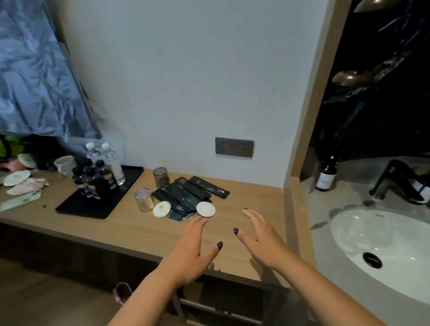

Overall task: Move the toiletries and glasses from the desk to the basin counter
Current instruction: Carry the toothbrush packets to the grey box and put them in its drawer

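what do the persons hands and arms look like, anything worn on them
Both forearms are bare, with no sleeves, watch, bracelet or rings visible. The left hand and right hand have dark nail polish: it shows clearly on both thumbnails, near black with a faint speckle. A dark tip shows on one of the right hand's fingers; the other nails face away.

The desk [143,228] is matt pale wood, and the tray [71,208] on it looks matt black plastic. The basin [393,266] is glossy white ceramic; the near glass [144,200] is clear.
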The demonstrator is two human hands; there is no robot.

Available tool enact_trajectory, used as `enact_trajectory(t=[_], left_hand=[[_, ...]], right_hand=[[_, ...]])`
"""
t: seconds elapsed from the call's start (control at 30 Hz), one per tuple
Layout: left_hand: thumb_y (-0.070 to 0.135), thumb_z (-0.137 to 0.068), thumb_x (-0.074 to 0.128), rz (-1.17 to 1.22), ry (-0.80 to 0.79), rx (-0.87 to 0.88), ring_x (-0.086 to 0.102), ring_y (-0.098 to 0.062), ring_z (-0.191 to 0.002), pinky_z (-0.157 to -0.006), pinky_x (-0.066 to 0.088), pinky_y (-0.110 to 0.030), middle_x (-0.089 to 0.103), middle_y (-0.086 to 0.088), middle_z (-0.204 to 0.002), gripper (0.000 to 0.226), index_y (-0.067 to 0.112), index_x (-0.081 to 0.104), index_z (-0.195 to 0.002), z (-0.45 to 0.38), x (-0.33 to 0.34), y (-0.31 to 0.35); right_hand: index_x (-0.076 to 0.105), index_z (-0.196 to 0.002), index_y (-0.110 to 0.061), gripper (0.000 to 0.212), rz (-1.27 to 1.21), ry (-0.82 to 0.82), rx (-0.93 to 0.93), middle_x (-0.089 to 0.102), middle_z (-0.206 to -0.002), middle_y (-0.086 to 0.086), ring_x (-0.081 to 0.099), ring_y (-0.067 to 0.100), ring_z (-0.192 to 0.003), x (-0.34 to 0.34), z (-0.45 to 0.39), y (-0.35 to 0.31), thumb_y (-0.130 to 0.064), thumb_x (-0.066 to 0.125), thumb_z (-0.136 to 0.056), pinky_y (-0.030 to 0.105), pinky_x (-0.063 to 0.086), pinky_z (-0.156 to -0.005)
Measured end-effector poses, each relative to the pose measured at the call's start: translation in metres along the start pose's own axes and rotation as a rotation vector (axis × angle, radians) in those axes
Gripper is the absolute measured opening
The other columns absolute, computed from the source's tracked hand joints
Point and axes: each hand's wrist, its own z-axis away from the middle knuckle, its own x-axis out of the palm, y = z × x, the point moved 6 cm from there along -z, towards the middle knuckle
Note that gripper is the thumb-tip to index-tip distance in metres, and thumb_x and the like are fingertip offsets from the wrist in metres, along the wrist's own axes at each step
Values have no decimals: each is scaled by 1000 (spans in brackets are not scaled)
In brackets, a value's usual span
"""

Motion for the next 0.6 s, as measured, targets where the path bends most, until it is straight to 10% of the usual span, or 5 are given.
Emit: enact_trajectory(t=[0.5,0.6], left_hand=[[37,-93,54,136,19,-193,31,-8,-135,-99,28,-15,17,3,-158,69,22,18,-150,-115,-35,-114],[36,-93,55,139,31,-229,28,-12,-138,-114,26,-29,23,1,-156,67,20,21,-148,-140,-41,-135]], right_hand=[[26,-148,-20,62,-25,-159,52,24,-155,-5,27,13,-140,78,-157,1,-34,52,-94,26,19,-113],[28,-147,-19,61,-51,-194,66,27,-153,-3,29,15,-138,95,-193,0,-33,53,-93,23,21,-110]])
